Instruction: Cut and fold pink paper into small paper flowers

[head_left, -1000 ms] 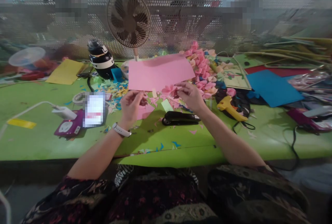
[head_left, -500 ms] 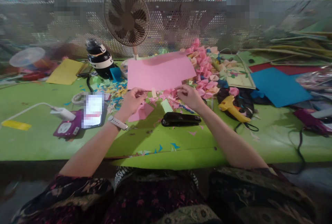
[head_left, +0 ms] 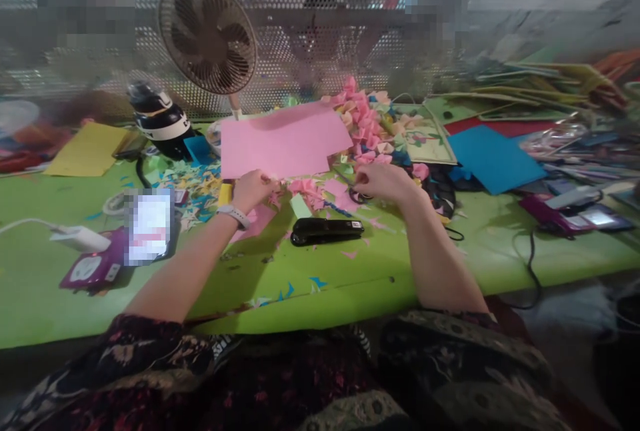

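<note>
My left hand (head_left: 254, 190) is closed at the lower left corner of a large pink paper sheet (head_left: 285, 141); what its fingertips pinch, if anything, is too small to tell. My right hand (head_left: 383, 183) has its fingers curled round a pair of dark-handled scissors (head_left: 361, 197), whose blades point left over paper scraps. Between the hands lie pink paper pieces (head_left: 306, 188) and a pale green slip (head_left: 301, 206). A black stapler (head_left: 327, 231) rests in front of them. Beneath my left wrist is a folded pink paper (head_left: 257, 219).
Behind my right hand rises a heap of pink paper flowers (head_left: 361, 121). A fan (head_left: 207, 34) and a black bottle (head_left: 163, 121) stand at the back left. A lit phone (head_left: 149, 228) leans on a purple power box (head_left: 95, 261). Blue paper (head_left: 497, 154) lies right.
My right hand has shifted right, and its fingers have closed round the scissors. My left hand stays near the pink sheet's corner, its fingers more curled. The view has turned rightward.
</note>
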{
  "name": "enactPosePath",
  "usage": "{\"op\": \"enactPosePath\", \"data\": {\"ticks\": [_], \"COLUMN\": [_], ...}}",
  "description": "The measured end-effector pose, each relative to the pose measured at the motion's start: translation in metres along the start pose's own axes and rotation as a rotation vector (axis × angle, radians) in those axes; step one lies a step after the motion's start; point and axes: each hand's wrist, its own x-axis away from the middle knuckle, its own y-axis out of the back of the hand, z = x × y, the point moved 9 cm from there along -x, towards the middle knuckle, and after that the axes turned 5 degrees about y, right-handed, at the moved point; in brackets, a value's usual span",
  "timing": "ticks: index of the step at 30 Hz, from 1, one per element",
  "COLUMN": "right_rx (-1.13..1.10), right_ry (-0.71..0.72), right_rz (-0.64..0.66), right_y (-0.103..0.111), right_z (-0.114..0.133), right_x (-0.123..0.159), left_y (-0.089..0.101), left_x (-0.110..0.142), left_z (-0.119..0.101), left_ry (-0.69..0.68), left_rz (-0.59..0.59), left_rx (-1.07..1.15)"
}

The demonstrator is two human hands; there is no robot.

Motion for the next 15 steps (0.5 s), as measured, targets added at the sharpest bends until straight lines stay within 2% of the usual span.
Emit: {"op": "enactPosePath", "data": {"ticks": [3, 6, 10, 15], "right_rx": [0.093, 0.104, 0.036, 0.020], "right_ry": [-0.093, -0.140, -0.118, -0.100], "right_rz": [0.105, 0.143, 0.114, 0.097], "right_y": [-0.010, -0.020, -0.028, -0.032], "right_z": [-0.016, -0.022, -0.024, -0.033], "right_x": [0.000, -0.005, -0.014, -0.018], "left_y": [-0.006, -0.008, -0.001, 0.009], "left_x": [-0.003, -0.006, -0.001, 0.018], "left_z": [0.000, 0.003, 0.005, 0.006], "left_ry": [0.007, 0.004, 0.005, 0.137], "left_rz": [-0.010, -0.032, -0.061, -0.047], "left_rx": [-0.034, 0.061, 0.398, 0.861]}}
